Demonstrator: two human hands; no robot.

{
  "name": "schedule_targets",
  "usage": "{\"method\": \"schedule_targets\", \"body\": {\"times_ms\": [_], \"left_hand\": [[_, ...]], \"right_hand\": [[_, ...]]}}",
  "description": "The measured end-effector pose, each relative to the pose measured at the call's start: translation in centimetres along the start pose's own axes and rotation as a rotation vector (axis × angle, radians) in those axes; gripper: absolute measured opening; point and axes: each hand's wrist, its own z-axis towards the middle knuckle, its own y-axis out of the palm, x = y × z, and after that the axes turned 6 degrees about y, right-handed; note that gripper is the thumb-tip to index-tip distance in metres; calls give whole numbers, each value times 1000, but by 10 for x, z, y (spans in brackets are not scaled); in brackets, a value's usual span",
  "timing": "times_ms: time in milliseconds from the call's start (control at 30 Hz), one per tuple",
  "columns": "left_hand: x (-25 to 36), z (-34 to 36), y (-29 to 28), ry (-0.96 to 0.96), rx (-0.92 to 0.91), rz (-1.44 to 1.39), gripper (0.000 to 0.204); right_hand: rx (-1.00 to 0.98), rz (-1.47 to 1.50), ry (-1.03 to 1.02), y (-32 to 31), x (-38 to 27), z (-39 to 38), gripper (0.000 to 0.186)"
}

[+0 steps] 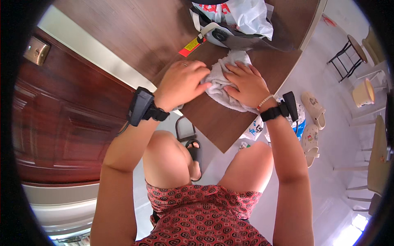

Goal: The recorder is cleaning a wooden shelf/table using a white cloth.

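Red patterned garment [205, 217] nearest; white towel [217, 87] bunched on the brown table [223, 127]. Right hand [248, 84] lies flat on it, fingers spread; left hand [181, 80] half-curled at its edge, can't tell if gripping. Pushing too far forward could shove the white plastic bag [251, 17].

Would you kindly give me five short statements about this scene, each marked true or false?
1. The right hand lies on the cloth. True.
2. The cloth is dark red. False: it is white.
3. The cloth rests on a brown wooden surface. True.
4. A beaded bracelet is on the right wrist. True.
5. The pale clogs are left of the wooden surface. False: the clogs are to its right.
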Motion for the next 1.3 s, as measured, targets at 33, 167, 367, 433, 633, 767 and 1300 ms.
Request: {"method": "schedule_targets", "body": {"times_ms": [33,167,367,433,633,767,1300], "left_hand": [[-2,0,5,-6,2,0,29],[-9,1,22,-123,-196,-4,32],[-27,-2,40,-105,44,-79,28],[-32,13,37,-219,42,-150,31],[-18,77,47,-848,354,-1452,65],[-9,112,84,-963,581,-1317,131],[0,138,79,-1017,657,-2111,44]], "right_hand": [[-3,-1,-6,0,1,2,46],[36,9,-16,-2,1,4,46],[-16,19,-13,-1,1,8,48],[-2,9,-5,1,3,6,48],[-42,-75,48,-4,-4,4,51],[-13,-118,193,0,-35,9,60],[196,427,648,-33,1,-28,27]]}}
